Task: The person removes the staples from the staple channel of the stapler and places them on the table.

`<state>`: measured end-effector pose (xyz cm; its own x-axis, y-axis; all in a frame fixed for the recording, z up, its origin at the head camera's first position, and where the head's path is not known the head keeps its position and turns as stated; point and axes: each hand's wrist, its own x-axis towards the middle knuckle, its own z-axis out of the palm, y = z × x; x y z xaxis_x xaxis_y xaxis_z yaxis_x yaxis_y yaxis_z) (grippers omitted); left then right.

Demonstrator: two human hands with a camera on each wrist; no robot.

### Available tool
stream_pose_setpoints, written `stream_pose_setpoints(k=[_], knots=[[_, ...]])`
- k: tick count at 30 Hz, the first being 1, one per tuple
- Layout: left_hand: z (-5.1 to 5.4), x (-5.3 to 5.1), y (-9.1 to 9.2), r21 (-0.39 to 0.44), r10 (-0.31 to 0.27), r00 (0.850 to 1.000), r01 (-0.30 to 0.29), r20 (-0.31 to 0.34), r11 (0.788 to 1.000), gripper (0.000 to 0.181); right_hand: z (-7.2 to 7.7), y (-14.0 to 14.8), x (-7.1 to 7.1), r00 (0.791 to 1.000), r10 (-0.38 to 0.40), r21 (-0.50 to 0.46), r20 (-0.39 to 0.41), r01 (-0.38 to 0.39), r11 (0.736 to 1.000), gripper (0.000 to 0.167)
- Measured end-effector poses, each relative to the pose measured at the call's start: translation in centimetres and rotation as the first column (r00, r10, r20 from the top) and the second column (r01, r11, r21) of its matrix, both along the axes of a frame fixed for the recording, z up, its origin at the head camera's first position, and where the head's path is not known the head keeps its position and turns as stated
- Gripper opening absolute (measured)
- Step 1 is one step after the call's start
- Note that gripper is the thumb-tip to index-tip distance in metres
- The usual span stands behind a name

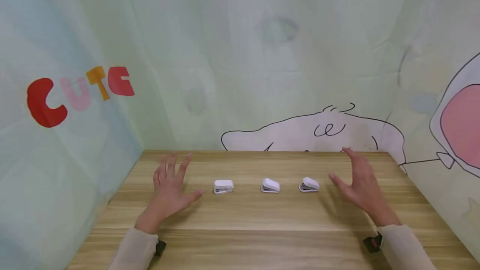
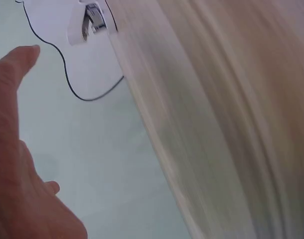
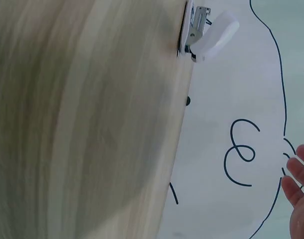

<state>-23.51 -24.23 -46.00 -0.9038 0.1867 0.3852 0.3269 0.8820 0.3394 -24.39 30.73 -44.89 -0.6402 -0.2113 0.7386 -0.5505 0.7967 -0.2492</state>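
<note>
Three small white staplers stand in a row on the wooden table (image 1: 240, 216): the left one (image 1: 223, 186), the middle one (image 1: 270, 185) and the right one (image 1: 309, 184). My left hand (image 1: 170, 191), fingers spread, is left of the row, its thumb nearest the left stapler without touching it. On the other side my right hand (image 1: 361, 184) hangs over the table with thumb and fingers apart, holding nothing. One stapler (image 2: 94, 19) shows at the top of the left wrist view, beyond the left hand (image 2: 22, 149). In the right wrist view, a stapler (image 3: 212, 32) and the right hand's fingers (image 3: 297, 174) appear.
A printed cloth (image 1: 240, 74) rises behind the table's far edge and along both sides, with coloured letters at the left and a line drawing at the back. Dark wrist straps (image 1: 373, 243) are on both forearms.
</note>
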Motion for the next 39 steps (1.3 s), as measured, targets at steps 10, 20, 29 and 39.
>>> stream_pose_setpoints(k=[10, 20, 29, 39], knots=[[-0.5, -1.0, 7.0, 0.135, -0.234, 0.972, 0.234, -0.016, 0.963, 0.113, -1.0, -1.7, 0.2, 0.99, 0.111, -0.151, 0.091, -0.097, 0.984, 0.078], [0.5, -1.3, 13.9, 0.092, -0.431, 0.902, 0.428, 0.016, 0.899, 0.108, -1.4, -2.4, 0.4, 0.966, 0.132, -0.125, 0.221, -0.106, 0.986, 0.06], [0.6, -1.9, 17.8, 0.095, -0.491, 0.869, 0.485, 0.056, 0.869, 0.107, -1.9, -3.1, 0.4, 0.949, 0.14, -0.105, 0.282, -0.115, 0.988, 0.056], [0.4, -2.6, 21.8, 0.2, -0.537, 0.836, 0.51, 0.114, 0.836, 0.099, -2.4, -3.1, 0.2, 0.943, 0.141, -0.1, 0.303, -0.116, 0.988, 0.053]])
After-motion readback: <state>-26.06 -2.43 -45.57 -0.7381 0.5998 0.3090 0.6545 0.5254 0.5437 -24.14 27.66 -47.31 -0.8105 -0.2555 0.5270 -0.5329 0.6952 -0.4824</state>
